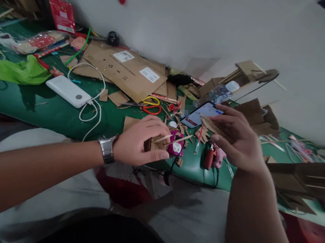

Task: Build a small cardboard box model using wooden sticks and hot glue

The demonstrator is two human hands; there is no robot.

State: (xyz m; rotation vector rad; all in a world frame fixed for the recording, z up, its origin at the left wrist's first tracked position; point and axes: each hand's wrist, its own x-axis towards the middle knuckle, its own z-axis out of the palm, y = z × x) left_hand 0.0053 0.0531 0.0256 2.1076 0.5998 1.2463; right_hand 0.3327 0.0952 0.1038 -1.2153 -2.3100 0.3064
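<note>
My left hand, with a metal watch on its wrist, is closed in a pinch on a small cardboard piece with thin wooden sticks poking out to the right. It hovers at the front edge of the green table, just left of a pink tape roll. My right hand is closed round a flat strip of cardboard, held above a glue gun lying on the table. The two hands are a short gap apart.
A phone with a lit screen lies behind my hands among cardboard scraps. Scissors, a white power bank with cable, flattened boxes, a green cloth and a cardboard model at right also crowd the table.
</note>
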